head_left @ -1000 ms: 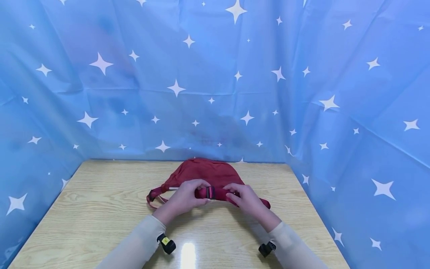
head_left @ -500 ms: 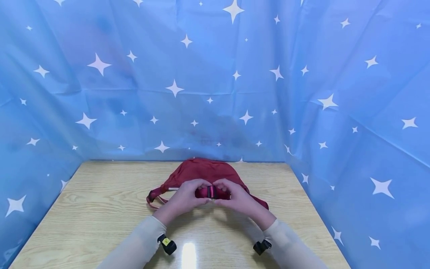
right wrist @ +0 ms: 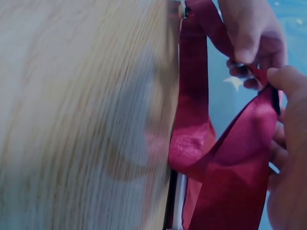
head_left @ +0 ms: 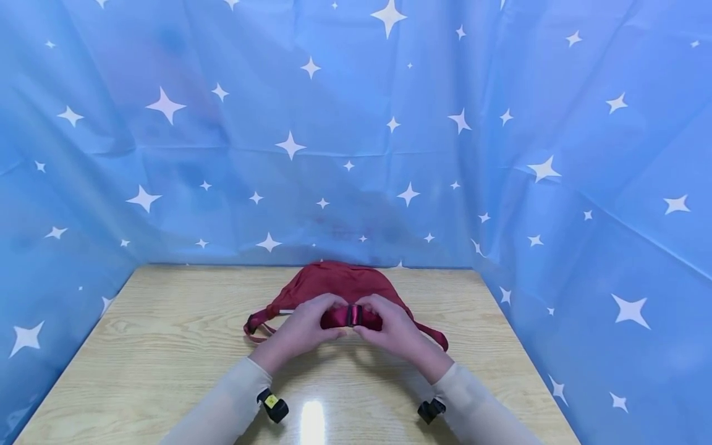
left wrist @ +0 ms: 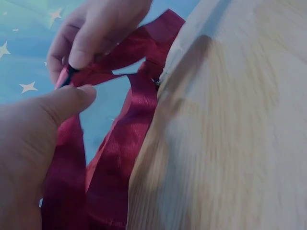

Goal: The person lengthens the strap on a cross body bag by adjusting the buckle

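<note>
A dark red bag lies at the back of the table, and its red webbing strap is lifted in front of it. On the strap sits a black slider buckle, between my two hands. My left hand pinches the strap just left of the buckle, thumb below and fingers above. From the other side my right hand pinches the strap at the buckle. In the right wrist view, the right thumb presses right by the black buckle. A lower run of strap hangs below the hands.
The wooden table ends at a blue star-patterned curtain behind and at both sides. A loop of strap lies left of the bag, and a strap end to its right.
My right hand has moved left along the strap to the buckle and pinches there. The buckle has shifted slightly right, and my left hand slightly left. The bag has stayed put.
</note>
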The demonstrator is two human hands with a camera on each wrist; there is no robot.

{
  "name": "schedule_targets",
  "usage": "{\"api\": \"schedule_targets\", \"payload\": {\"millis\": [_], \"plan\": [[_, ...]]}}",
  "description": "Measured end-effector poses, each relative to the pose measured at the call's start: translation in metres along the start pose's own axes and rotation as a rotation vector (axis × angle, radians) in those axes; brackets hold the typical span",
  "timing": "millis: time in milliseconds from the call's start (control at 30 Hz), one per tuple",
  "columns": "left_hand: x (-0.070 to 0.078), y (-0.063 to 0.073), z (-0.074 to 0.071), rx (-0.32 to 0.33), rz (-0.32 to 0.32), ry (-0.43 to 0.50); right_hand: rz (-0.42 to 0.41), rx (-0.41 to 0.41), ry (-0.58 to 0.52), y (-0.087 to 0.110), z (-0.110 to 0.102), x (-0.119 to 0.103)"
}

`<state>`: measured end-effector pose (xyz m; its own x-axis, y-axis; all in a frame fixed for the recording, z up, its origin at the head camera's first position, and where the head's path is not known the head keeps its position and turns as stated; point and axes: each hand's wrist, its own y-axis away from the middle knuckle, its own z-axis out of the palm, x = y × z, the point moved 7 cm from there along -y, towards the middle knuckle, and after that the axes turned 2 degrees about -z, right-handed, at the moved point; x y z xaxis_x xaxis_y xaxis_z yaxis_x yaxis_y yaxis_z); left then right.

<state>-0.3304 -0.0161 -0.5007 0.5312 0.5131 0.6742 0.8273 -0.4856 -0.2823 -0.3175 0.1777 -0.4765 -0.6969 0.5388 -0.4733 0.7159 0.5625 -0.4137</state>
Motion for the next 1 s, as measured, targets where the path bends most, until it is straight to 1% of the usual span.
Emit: {"api": "schedule_targets", "payload": {"millis": [100, 167, 233, 267, 333, 367, 500, 600, 700, 900, 933, 1000], "plan": [[0.004, 0.003, -0.005, 0.051, 0.043, -0.164, 0.021, 0.034, -0.039, 0.002, -0.004, 0.003], [0.007, 0.004, -0.008, 0.085, 0.078, -0.270, 0.049, 0.039, -0.063, 0.003, -0.005, 0.005], [0.010, 0.005, -0.011, 0.116, 0.108, -0.341, 0.070, 0.041, -0.086, 0.003, -0.006, 0.006], [0.011, 0.005, -0.012, 0.125, 0.114, -0.352, 0.080, 0.039, -0.095, 0.003, -0.007, 0.007], [0.012, 0.006, -0.013, 0.130, 0.112, -0.343, 0.082, 0.039, -0.112, 0.004, -0.008, 0.007], [0.012, 0.006, -0.014, 0.126, 0.106, -0.324, 0.079, 0.039, -0.122, 0.004, -0.008, 0.007], [0.010, 0.007, -0.014, 0.107, 0.073, -0.192, 0.066, 0.039, -0.164, 0.004, -0.010, 0.005], [0.007, 0.007, -0.014, 0.098, 0.054, -0.122, 0.074, 0.035, -0.190, 0.005, -0.012, 0.006], [0.007, 0.006, -0.015, 0.098, 0.051, -0.101, 0.086, 0.027, -0.198, 0.005, -0.012, 0.008], [0.010, 0.004, -0.014, 0.086, 0.069, -0.110, 0.076, 0.020, -0.187, 0.006, -0.013, 0.009], [0.011, 0.004, -0.014, 0.084, 0.073, -0.100, 0.068, 0.021, -0.183, 0.006, -0.013, 0.008], [0.011, 0.004, -0.014, 0.086, 0.077, -0.042, 0.045, 0.026, -0.171, 0.006, -0.013, 0.008]]}}
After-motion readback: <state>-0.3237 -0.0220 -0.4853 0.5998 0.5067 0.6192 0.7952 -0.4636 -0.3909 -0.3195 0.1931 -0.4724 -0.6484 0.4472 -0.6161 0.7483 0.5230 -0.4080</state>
